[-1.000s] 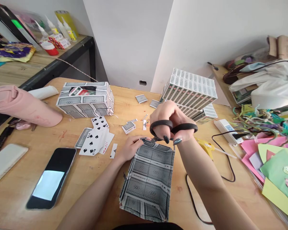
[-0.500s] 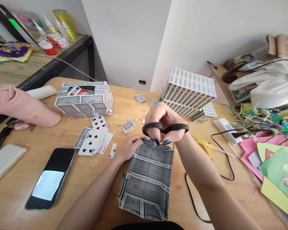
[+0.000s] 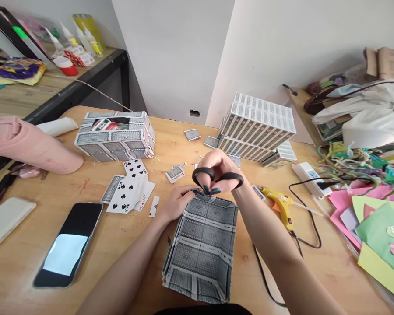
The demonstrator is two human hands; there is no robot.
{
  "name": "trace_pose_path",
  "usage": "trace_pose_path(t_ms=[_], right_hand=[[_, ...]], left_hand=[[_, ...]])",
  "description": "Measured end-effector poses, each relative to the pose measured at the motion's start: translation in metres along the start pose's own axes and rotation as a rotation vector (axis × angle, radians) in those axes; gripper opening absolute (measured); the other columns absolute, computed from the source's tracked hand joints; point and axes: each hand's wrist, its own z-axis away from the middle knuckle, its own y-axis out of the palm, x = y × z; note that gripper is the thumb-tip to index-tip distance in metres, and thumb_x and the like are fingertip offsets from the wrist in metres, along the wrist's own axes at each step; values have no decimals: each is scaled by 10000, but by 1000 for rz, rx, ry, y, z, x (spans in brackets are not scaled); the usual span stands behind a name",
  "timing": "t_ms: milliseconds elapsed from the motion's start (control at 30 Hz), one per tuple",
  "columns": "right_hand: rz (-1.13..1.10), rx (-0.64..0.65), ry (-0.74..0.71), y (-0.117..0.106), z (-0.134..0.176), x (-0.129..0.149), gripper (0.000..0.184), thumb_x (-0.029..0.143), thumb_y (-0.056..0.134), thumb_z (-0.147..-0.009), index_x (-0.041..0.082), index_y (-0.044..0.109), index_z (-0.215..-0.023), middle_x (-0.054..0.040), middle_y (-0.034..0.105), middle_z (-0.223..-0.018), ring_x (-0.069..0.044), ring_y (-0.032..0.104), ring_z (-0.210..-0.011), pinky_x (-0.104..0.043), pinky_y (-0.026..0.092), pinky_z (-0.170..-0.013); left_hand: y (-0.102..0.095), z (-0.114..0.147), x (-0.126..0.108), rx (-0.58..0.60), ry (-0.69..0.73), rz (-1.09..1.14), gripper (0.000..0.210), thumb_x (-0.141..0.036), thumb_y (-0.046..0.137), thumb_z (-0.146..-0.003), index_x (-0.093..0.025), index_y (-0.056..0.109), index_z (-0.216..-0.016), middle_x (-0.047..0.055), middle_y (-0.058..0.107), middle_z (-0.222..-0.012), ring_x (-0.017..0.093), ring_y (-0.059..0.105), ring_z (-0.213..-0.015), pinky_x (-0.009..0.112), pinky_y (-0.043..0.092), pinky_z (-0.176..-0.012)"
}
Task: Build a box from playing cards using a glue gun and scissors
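Observation:
An open box made of playing cards [image 3: 203, 245] lies in front of me, grey patterned card backs lining its inside. At its far left corner my left hand [image 3: 180, 201] grips the edge, fingertips partly hidden behind the wall. My right hand [image 3: 218, 168] is closed on black-handled scissors [image 3: 229, 178] above the box's far edge. The two handle loops stand apart; the blades are mostly hidden by the fingers. Beyond the hands lie small cut card pieces [image 3: 175, 173].
At the back left stands a finished-looking card-covered box [image 3: 114, 142]. Playing cards [image 3: 123, 194], a phone [image 3: 65, 249] and a pink tumbler [image 3: 42, 148] are at left. Stacked card packs [image 3: 259, 124], a yellow glue gun [image 3: 282, 208] and a power strip [image 3: 310, 177] are at right.
My right hand has moved left and slightly down with the scissors, along the box's far edge, and the handle loops have shifted. The glue gun shows more fully. My left hand stays in place.

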Motion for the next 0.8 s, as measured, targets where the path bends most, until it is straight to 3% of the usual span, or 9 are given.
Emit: trace_pose_path(t_ms=[133, 300, 500, 600, 700, 800], right_hand=[[1, 6, 5, 4, 2, -4, 277, 402, 680, -666, 151, 563, -661, 24, 527, -567, -51, 460, -521, -165, 398, -514], [-25, 17, 22, 1, 6, 1, 237, 351, 710, -638, 147, 589, -641, 34, 518, -512, -46, 441, -452, -166, 381, -460], [-30, -88, 25, 1, 3, 8, 190, 298, 719, -622, 145, 607, -644, 27, 554, -525, -51, 480, -457, -167, 394, -452], [-17, -90, -6, 4, -3, 14, 171, 273, 725, -621, 140, 629, -669, 37, 549, -503, -40, 474, -436, -154, 383, -427], [6, -122, -123, 5, -11, 34, 186, 321, 705, -639, 168, 605, -604, 50, 538, -457, -32, 455, -381, -149, 378, -388], [1, -207, -423, 3, -18, 76, 256, 369, 673, -658, 230, 521, -506, 120, 414, -332, -16, 363, -258, -135, 370, -340]], left_hand=[[0, 0, 1, 7, -13, 9, 254, -261, 458, -805, -135, 679, -800, 16, 632, -733, 162, 547, -701, 251, 422, -625], [0, -1, -1, 34, -15, 12, 284, -238, 427, -800, -143, 689, -853, 22, 667, -830, 181, 570, -774, 262, 432, -680], [2, -1, -6, -6, -29, 23, 250, -260, 477, -784, -162, 632, -613, 12, 623, -623, 217, 585, -843, 317, 440, -798], [3, -1, -9, 2, -27, 57, 261, -280, 480, -789, -167, 637, -614, 12, 628, -613, 223, 592, -864, 328, 441, -827], [2, -1, -8, 27, -20, 21, 254, -270, 469, -800, -155, 690, -750, 27, 678, -744, 226, 591, -926, 320, 439, -841], [2, -1, -4, 73, -18, -35, 296, -246, 438, -821, -153, 697, -931, 41, 692, -946, 214, 595, -948, 308, 442, -834]])
